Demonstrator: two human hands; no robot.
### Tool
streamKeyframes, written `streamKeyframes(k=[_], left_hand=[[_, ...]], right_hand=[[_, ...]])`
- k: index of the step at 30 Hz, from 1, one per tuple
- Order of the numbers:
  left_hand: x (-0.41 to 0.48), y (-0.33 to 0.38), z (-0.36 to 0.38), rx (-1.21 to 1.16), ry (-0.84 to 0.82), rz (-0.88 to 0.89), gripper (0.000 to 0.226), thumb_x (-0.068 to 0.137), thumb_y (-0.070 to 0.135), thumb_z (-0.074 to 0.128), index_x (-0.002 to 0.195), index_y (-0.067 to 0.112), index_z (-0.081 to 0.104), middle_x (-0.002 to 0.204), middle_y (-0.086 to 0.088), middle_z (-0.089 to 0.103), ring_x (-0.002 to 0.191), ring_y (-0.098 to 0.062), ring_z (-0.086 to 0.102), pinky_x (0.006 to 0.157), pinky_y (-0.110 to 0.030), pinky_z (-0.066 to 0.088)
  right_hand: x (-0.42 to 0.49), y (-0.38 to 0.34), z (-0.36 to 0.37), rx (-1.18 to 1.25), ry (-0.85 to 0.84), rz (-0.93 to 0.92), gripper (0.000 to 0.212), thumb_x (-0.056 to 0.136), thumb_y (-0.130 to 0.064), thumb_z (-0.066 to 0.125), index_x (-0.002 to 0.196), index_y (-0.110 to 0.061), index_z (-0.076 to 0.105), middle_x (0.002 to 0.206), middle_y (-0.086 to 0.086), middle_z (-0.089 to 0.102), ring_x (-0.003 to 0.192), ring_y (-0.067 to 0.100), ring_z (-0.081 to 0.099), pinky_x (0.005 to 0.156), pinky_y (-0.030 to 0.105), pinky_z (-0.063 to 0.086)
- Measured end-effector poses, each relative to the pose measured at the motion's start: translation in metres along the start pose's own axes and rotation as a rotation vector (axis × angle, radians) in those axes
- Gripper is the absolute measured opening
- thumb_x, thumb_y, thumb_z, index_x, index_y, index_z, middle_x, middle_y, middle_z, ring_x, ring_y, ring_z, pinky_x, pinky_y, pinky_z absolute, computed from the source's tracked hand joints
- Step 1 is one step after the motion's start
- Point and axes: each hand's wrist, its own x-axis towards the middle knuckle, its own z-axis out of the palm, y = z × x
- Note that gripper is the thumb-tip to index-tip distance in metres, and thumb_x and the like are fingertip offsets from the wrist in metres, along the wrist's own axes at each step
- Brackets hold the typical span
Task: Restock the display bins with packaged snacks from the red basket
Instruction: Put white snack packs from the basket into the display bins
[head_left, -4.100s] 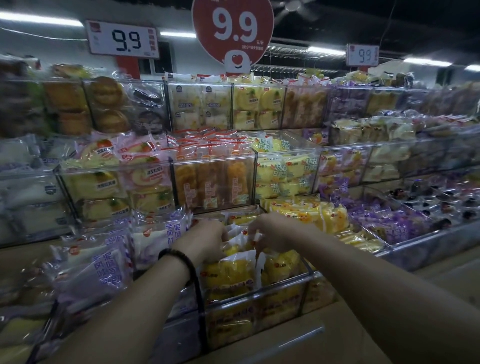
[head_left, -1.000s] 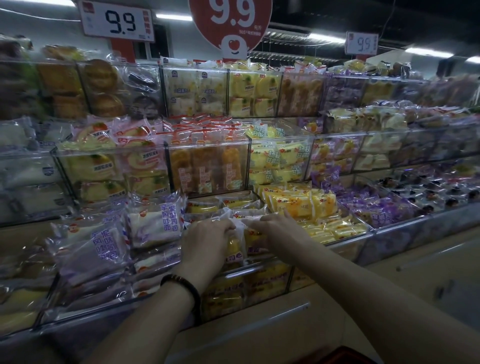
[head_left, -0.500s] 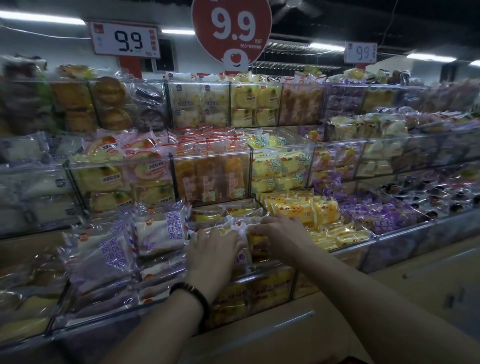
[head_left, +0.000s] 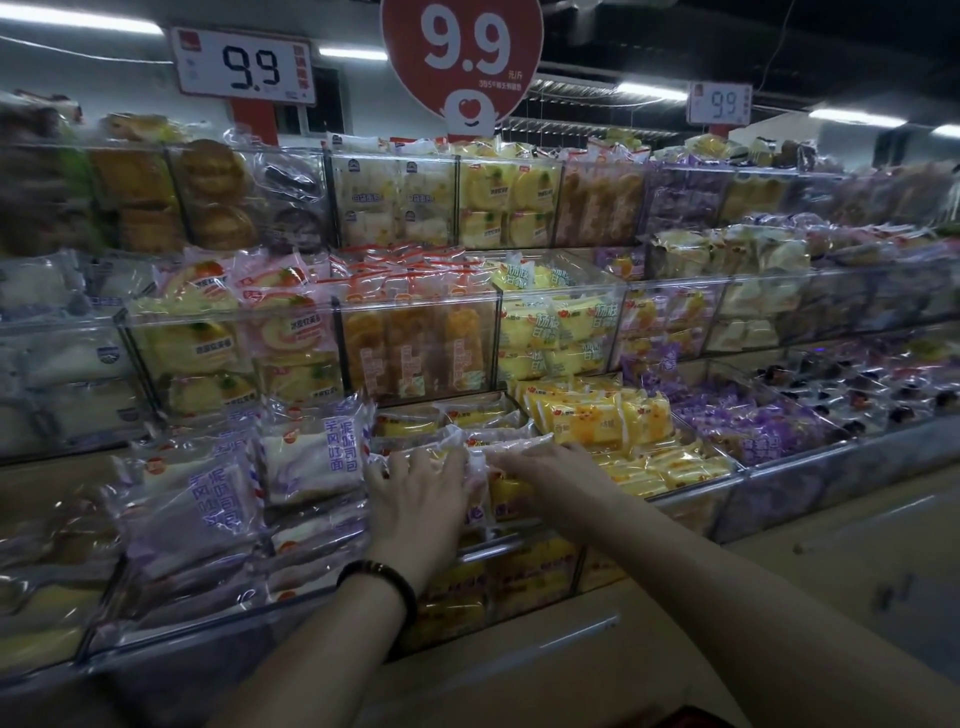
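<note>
My left hand (head_left: 415, 499), with a dark bead bracelet on the wrist, lies flat with fingers spread on yellow snack packs (head_left: 506, 491) in a clear bin (head_left: 524, 577) in the bottom row, centre. My right hand (head_left: 550, 467) reaches in from the right, and its fingers close on the clear wrapper edge of one of these packs. The two hands almost touch over the bin. A dark red sliver (head_left: 698, 721) at the bottom edge may be the red basket; the rest is out of view.
Three tiers of clear bins hold packaged cakes and breads. White-and-purple packs (head_left: 311, 457) fill the bin to the left, yellow packs (head_left: 597, 415) the one to the right, purple packs (head_left: 753, 426) farther right. Price signs (head_left: 462, 52) reading 9.9 hang above. A tan ledge (head_left: 571, 654) runs below.
Both hands have stayed on the yellow packs in the centre bottom bin, and the left hand has flattened on top of them. The view has shifted slightly.
</note>
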Motion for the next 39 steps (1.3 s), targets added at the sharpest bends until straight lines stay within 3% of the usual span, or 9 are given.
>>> streamKeyframes(k=[3,6,10,13,15,18,23,30,39], left_hand=[[0.002,-0.008,0.001,-0.11,0.043,-0.008,0.046,0.104,0.066,0.025,0.141,0.041,0.036,0.132,-0.002,0.054,0.122,-0.027,0.048,0.104,-0.051,0.038],[-0.001,-0.014,-0.002,-0.203,0.197,-0.012,0.048,0.095,0.072,0.048,0.131,0.041,0.052,0.124,0.002,0.052,0.118,-0.024,0.046,0.096,-0.044,0.04],[-0.014,-0.013,-0.007,-0.218,0.425,0.138,0.032,0.086,0.049,0.078,0.111,0.034,0.066,0.111,0.003,0.057,0.107,-0.023,0.052,0.086,-0.042,0.041],[-0.033,-0.01,-0.006,-0.161,0.507,0.281,0.018,0.094,0.034,0.072,0.109,0.026,0.068,0.111,-0.001,0.059,0.104,-0.023,0.055,0.082,-0.036,0.047],[-0.049,-0.009,0.005,-0.111,0.434,0.309,0.031,0.103,0.041,0.054,0.125,0.022,0.066,0.124,-0.005,0.058,0.115,-0.026,0.055,0.088,-0.037,0.052],[-0.065,-0.004,0.021,-0.032,0.24,0.212,0.068,0.103,0.061,0.031,0.159,0.026,0.04,0.154,-0.005,0.044,0.143,-0.03,0.04,0.115,-0.048,0.042],[-0.06,0.006,0.013,-0.047,0.109,0.188,0.071,0.103,0.064,0.025,0.165,0.029,0.024,0.168,-0.001,0.027,0.155,-0.029,0.02,0.128,-0.049,0.021],[-0.064,-0.007,-0.025,-0.225,-0.027,0.224,0.062,0.101,0.053,0.055,0.158,0.038,0.035,0.162,0.004,0.035,0.151,-0.022,0.028,0.123,-0.042,0.032],[-0.106,0.009,-0.04,-0.323,0.109,0.252,0.043,0.097,0.05,0.058,0.138,0.038,0.055,0.131,0.011,0.052,0.126,-0.016,0.045,0.107,-0.035,0.044]], right_hand=[[-0.008,0.005,-0.012,0.177,-0.03,0.062,0.078,0.095,-0.024,0.071,0.158,-0.039,0.028,0.159,-0.003,0.046,0.144,0.023,0.045,0.115,0.044,0.043],[-0.021,0.012,-0.02,0.187,0.026,0.085,0.078,0.092,-0.036,0.074,0.157,-0.041,0.032,0.164,-0.008,0.035,0.153,0.018,0.029,0.123,0.044,0.03],[-0.036,0.011,-0.024,0.116,0.11,0.118,0.064,0.093,-0.043,0.07,0.15,-0.037,0.042,0.152,-0.007,0.045,0.142,0.018,0.037,0.118,0.041,0.034],[-0.045,0.001,-0.015,0.107,0.159,0.098,0.056,0.095,-0.043,0.067,0.146,-0.035,0.047,0.143,-0.006,0.05,0.134,0.018,0.043,0.113,0.041,0.04],[-0.049,-0.008,-0.004,0.094,0.199,0.08,0.052,0.096,-0.044,0.064,0.145,-0.035,0.048,0.14,-0.004,0.052,0.129,0.018,0.046,0.107,0.041,0.046],[-0.055,-0.025,0.011,0.087,0.181,0.103,0.054,0.098,-0.051,0.052,0.149,-0.04,0.038,0.151,0.0,0.045,0.138,0.022,0.042,0.108,0.041,0.046],[-0.057,-0.044,0.013,0.118,0.108,0.204,0.049,0.104,-0.048,0.041,0.152,-0.039,0.035,0.161,0.002,0.035,0.148,0.026,0.029,0.117,0.048,0.037],[-0.07,-0.051,-0.011,0.213,0.139,0.235,0.059,0.099,-0.035,0.06,0.155,-0.028,0.04,0.157,-0.001,0.042,0.145,0.022,0.036,0.118,0.043,0.037],[-0.119,-0.066,-0.026,0.366,0.219,0.329,0.051,0.097,-0.034,0.064,0.145,-0.028,0.05,0.138,-0.006,0.054,0.126,0.015,0.048,0.106,0.039,0.047]])
